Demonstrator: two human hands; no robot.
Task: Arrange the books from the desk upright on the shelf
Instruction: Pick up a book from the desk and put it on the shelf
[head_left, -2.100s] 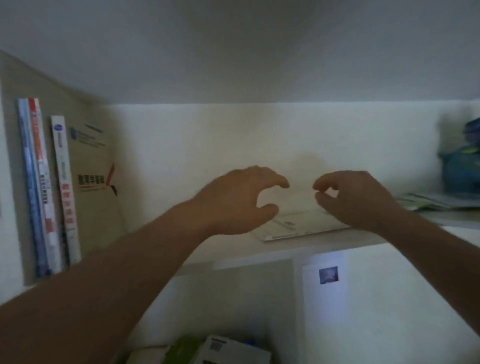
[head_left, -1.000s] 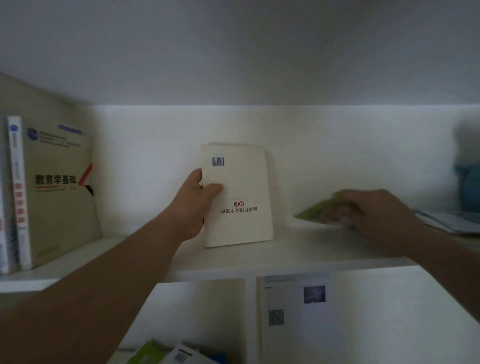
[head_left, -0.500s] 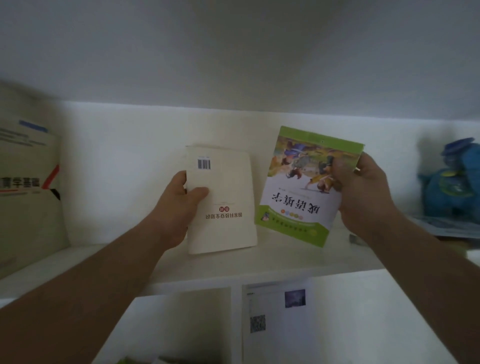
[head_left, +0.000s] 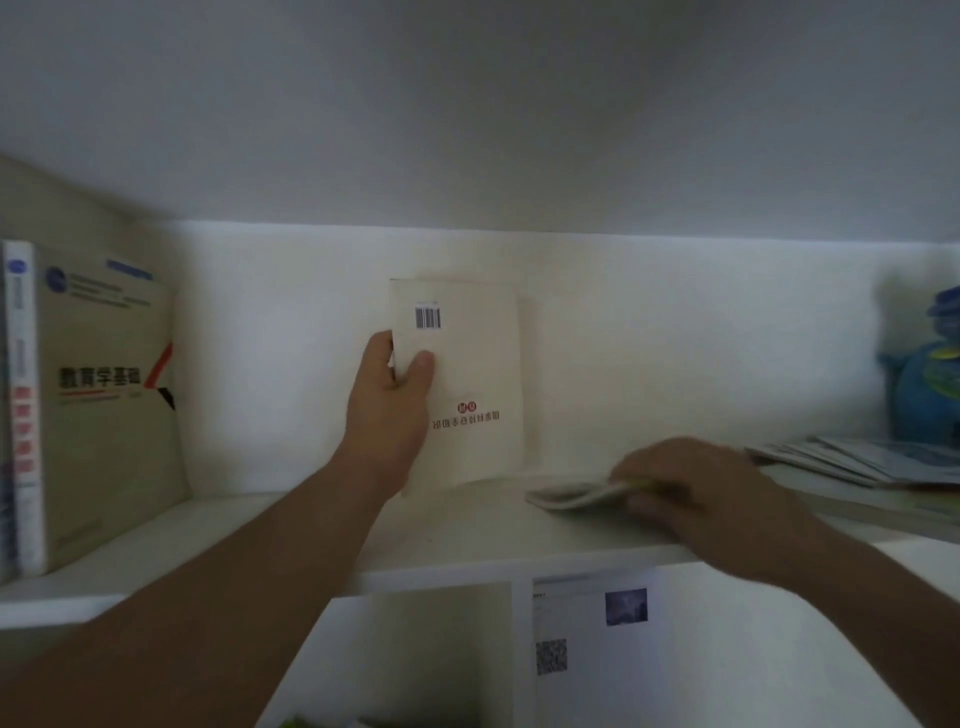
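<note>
While the left hand (head_left: 387, 410) pinches the cream paperback (head_left: 467, 384) upright on the shelf (head_left: 467, 540), the right hand (head_left: 691, 488) grasping that flat booklet (head_left: 571, 494) should tip it up snugly alongside.

I see two bare forearms, the left hand (head_left: 387, 410) and right hand (head_left: 696, 488); no sleeves, no rings, no watch.
</note>
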